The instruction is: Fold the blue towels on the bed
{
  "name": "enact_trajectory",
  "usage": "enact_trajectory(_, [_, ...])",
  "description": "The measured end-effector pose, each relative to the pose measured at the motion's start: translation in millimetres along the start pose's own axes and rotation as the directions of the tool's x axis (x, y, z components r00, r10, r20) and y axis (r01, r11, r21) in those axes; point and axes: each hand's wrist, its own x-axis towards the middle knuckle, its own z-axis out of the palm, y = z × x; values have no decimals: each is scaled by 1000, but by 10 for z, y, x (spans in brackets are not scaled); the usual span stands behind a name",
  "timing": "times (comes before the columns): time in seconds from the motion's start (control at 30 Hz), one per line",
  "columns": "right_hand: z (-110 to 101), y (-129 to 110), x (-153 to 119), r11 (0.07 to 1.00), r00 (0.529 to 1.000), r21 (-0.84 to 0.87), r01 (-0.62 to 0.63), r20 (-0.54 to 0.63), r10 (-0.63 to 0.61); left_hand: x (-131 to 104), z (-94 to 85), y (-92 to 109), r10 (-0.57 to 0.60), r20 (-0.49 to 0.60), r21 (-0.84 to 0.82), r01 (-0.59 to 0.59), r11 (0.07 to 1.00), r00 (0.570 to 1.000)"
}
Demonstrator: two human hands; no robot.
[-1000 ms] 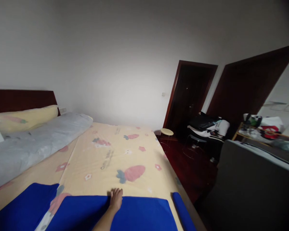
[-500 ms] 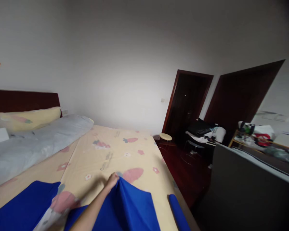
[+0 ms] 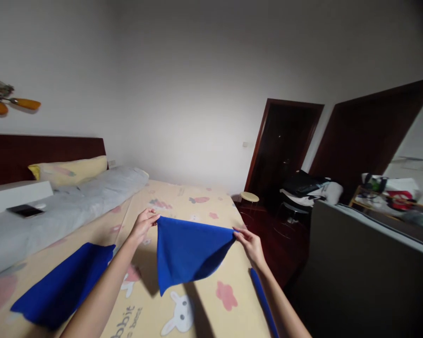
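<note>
1. Whereas a second ago the blue cloth [image 3: 186, 253] lay flat on the bed [image 3: 204, 300] under one hand, it now hangs in the air, lifted clear of the sheet.
2. Left hand [image 3: 143, 224] pinches its upper left corner; right hand [image 3: 249, 242] pinches the upper right corner. Both clenched on fabric.
3. Cloth sags between them, lower tip pointing down, just above the printed bedsheet.
4. Right hand is new in view since half a second ago.
5. Judgement: cloth is picked up and spread, ready for folding or shaking out.
6. Second blue cloth [image 3: 63, 281] lies flat at left; a blue strip [image 3: 262, 300] sits by the bed edge.
</note>
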Motion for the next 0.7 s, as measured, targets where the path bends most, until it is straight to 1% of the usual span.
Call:
enact_trajectory(0.13, [88, -86, 111, 1000, 1000, 9, 20, -17, -20, -39, -52, 184, 9, 33, -6, -9, 1000, 999])
enact_trajectory(0.3, [160, -137, 96, 999, 998, 14, 29, -57, -28, -56, -42, 273, 44, 14, 11, -44, 999, 999])
enact_trajectory(0.4, [168, -138, 79, 1000, 997, 3, 30, -65, -30, -61, -42, 271, 47, 4, 26, -48, 999, 999])
enact_trajectory(0.53, [164, -132, 85, 998, 996, -35, 50, -74, -52, -57, -51, 225, 23, 3, 24, -23, 999, 1000])
enact_trajectory(0.7, [131, -109, 174, 992, 996, -101, 72, -49, -77, -22, -23, 144, -11, 46, -10, 11, 1000, 999])
